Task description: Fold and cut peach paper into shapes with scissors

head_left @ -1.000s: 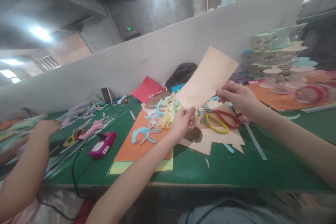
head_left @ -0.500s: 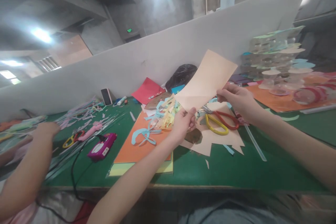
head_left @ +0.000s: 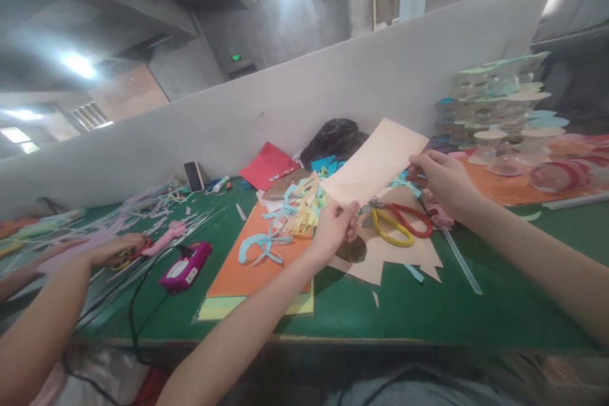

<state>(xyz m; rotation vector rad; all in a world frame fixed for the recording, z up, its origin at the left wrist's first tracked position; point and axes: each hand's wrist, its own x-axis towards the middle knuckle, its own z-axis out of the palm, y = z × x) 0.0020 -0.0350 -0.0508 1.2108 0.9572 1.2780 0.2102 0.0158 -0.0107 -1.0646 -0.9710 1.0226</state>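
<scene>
Lowered flatter now, peach paper (head_left: pixel 375 162) pinched between left hand (head_left: pixel 335 228) and right hand (head_left: pixel 440 181).

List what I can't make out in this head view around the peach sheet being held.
Head view only.
Scissors: blade tips hidden behind the peach paper sheet and left hand.
Right hand: grip fingertips hidden behind the sheet.
Stacked clear containers, right: blurred, contents unclear.
Co-worker's hand, left: blurred, what it touches unclear.
</scene>
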